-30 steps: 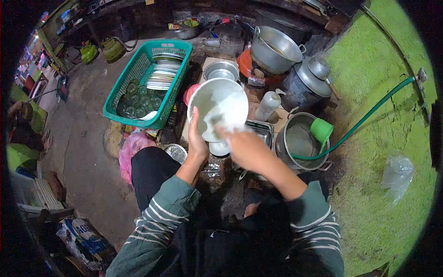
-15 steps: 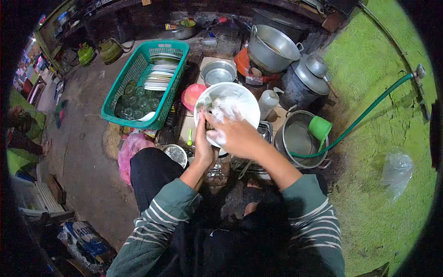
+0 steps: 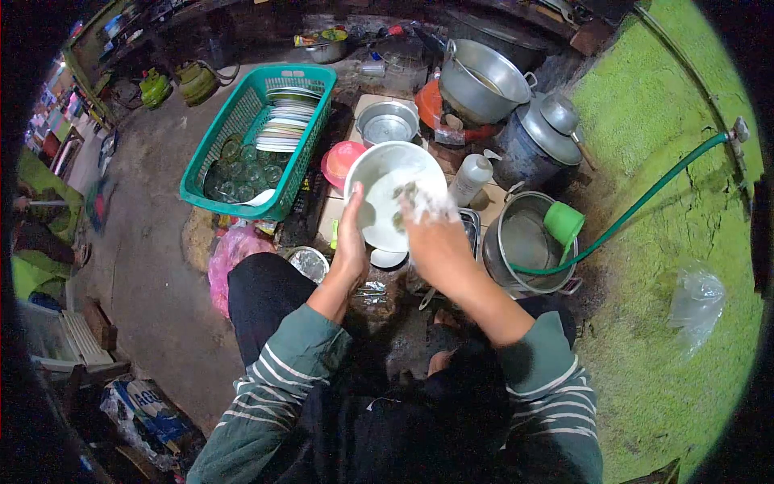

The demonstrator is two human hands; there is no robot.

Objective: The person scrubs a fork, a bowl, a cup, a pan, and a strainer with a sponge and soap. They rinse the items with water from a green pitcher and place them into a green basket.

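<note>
A white bowl [image 3: 379,173] is tilted toward me in the middle of the head view, its inside wet with suds. My left hand [image 3: 349,250] grips its left rim, thumb on the rim and the other fingers behind it. Inside at the right, my right hand [image 3: 442,242] is closed on a foamy scrubber [image 3: 405,196], greyish green and blurred, pressed to the bowl's wall. White lather covers the right fingers, which are partly smeared by motion. Just behind the bowl are a pink bowl [image 3: 342,161] and a round metal pan [image 3: 388,123].
A green basket [image 3: 283,211] with stacked plates and glasses stands at left. On the right are a white bottle [image 3: 472,177], a large pot [image 3: 504,242] with a green dipper [image 3: 563,223] and hose [image 3: 645,216], and a big two-handled pot [image 3: 484,85]. A green wall [image 3: 653,121] bounds the right.
My right hand has moved from the bowl's left side to its right, taking the scrubber along. The left hand now holds the left rim, and the bowl's inside faces me more.
</note>
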